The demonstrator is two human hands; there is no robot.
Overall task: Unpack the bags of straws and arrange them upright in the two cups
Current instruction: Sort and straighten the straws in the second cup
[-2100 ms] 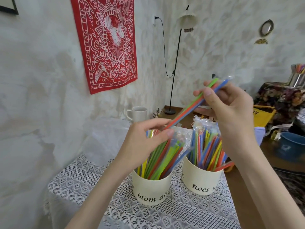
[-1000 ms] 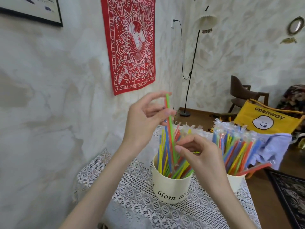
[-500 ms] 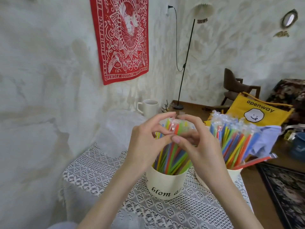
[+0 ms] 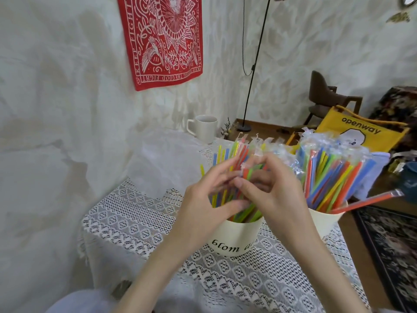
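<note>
- Head view: both hands have dropped onto the cream lettered cup (image 4: 234, 240) on the lace-covered worktop (image 4: 135, 222).
- Left hand (image 4: 203, 206) and right hand (image 4: 277, 197) pinch wrapped coloured straws (image 4: 239, 152) standing inside; unwrapping apparently continues.
- Second cream cup (image 4: 325, 222) stands just beside, full.

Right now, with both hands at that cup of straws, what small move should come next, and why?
Probably lift the wrapped straw packet clear of the left cup. Left hand and right hand both pinch its plastic top, so tearing it open looks easier once free.
</note>
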